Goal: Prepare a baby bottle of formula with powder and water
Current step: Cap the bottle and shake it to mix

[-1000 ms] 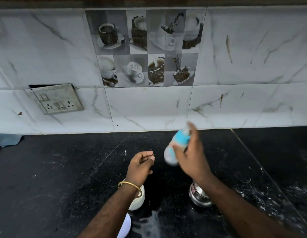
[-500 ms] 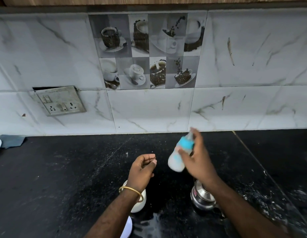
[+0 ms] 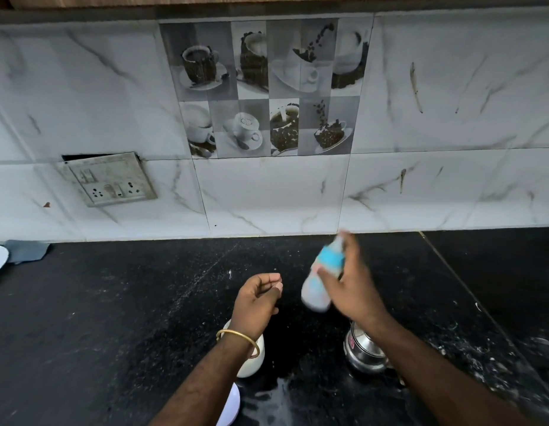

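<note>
Over the black speckled stone counter (image 3: 119, 318), plenty lost to blur and cropping. Small white baby bottle with a blue collar (image 3: 321, 279), smeared by motion, teat end barely readable, tilted with the top leaning away toward the marble-look wall tiles (image 3: 267, 195). Raised clear of the counter, gripped in the right hand (image 3: 353, 290), fingers wrapped round its body just below the collar, fingertips soft with blur. Left hand (image 3: 256, 298) alongside, apart from the bottle, fingers curled loosely inward, thumb near the fingertips, holding nothing visible. Thin gold bangle (image 3: 239, 341) on that wrist. Round white container (image 3: 251, 361) half hidden beneath the left forearm. Shiny steel vessel (image 3: 364, 352) partly covered by the right wrist. White rounded object (image 3: 231, 405) cut off at the bottom edge, impossible to identify.
</note>
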`<state>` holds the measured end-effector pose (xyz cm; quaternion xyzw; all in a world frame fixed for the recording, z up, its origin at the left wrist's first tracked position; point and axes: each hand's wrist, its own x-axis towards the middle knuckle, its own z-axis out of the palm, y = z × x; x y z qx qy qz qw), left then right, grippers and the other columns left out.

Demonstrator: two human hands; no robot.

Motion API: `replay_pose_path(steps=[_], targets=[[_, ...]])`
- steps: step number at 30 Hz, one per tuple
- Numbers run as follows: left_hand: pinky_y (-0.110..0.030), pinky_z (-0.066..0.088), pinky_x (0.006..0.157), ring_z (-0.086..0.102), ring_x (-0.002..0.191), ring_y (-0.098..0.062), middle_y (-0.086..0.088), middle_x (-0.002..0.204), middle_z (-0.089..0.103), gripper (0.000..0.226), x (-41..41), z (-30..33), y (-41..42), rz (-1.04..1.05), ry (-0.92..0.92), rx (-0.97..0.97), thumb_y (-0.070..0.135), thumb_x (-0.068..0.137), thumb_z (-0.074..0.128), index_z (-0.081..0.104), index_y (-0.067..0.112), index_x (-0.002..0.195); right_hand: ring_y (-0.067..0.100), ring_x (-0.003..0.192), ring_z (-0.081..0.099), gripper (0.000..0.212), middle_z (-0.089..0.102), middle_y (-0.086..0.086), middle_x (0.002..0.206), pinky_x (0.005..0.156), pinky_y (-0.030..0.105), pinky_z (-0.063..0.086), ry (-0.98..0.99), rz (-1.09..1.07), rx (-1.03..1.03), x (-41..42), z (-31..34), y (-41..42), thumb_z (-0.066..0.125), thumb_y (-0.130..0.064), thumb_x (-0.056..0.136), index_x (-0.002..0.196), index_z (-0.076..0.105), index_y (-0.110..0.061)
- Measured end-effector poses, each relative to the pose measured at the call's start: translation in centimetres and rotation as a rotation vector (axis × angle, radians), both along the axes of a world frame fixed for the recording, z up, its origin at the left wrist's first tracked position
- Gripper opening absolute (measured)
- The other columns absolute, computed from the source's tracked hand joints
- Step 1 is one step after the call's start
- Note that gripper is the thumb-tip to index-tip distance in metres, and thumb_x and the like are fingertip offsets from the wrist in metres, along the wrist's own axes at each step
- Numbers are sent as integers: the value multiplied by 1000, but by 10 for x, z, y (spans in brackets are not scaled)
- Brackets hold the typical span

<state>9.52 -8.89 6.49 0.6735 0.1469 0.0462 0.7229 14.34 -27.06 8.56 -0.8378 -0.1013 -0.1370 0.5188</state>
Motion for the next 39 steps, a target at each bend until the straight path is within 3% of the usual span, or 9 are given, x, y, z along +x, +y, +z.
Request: replay_pose_path(steps=[2,6,11,17,22,26,32,37,39], targets=[[-30,55,73,67,108,-25,-3,108,72,20,1,2,-2,-13,-6,0,8,94,61,68,22,105,21,111,61,79,55,9,135,99,45,52,110,114,-154,-6,-10,-1,73,-23,87,147,24,-38],[-30,54,73,67,108,-26,-8,112,71,19,3,2,-2,-10,-1,-9,9,94,61,69,21,106,19,114,62,79,52,11,138,97,33,55,-165,-97,426,6,25,-1,68,-16,92,151,18,-33],[-31,55,75,67,109,-25,-3,110,72,20,6,4,-5,-8,9,-9,8,94,61,68,22,104,20,111,59,85,49,13,140,97,36,51,170,230,-344,3,-1,6,71,-22,89,153,15,-28],[-33,55,76,67,110,-27,-4,110,72,19,2,4,0,15,25,-7,8,94,60,68,23,104,15,103,66,81,55,6,129,89,28,56,-88,15,401,15,38,0,69,-11,91,152,18,-30],[-32,54,75,67,109,-27,-3,111,71,22,1,7,0,12,24,-15,5,95,58,67,23,103,19,99,65,78,60,12,126,92,39,56,228,320,-235,1,1,2,72,-17,89,148,25,-34],[-33,54,75,67,111,-28,0,110,72,22,1,7,3,23,32,-24,6,94,59,68,25,102,23,107,64,76,54,14,133,95,39,56,-100,94,359,15,26,-1,68,-2,89,146,27,-29],[-35,54,79,66,111,-28,-2,112,71,21,-3,9,1,13,38,-20,7,95,58,67,19,109,22,126,52,79,46,8,143,108,45,43,59,380,-345,-1,-3,2,70,-21,89,152,24,-29],[-34,54,78,67,111,-27,-1,109,71,20,-5,9,5,32,44,-29,7,95,58,67,19,108,27,124,55,80,43,13,146,105,45,50,-237,0,270,16,30,1,69,-11,89,149,22,-36],[-33,54,77,67,111,-27,-2,108,71,20,-6,9,4,36,50,-25,7,95,58,68,19,108,26,127,52,82,41,12,147,108,46,47,-211,59,59,13,21,4,69,-14,89,151,20,-35]])
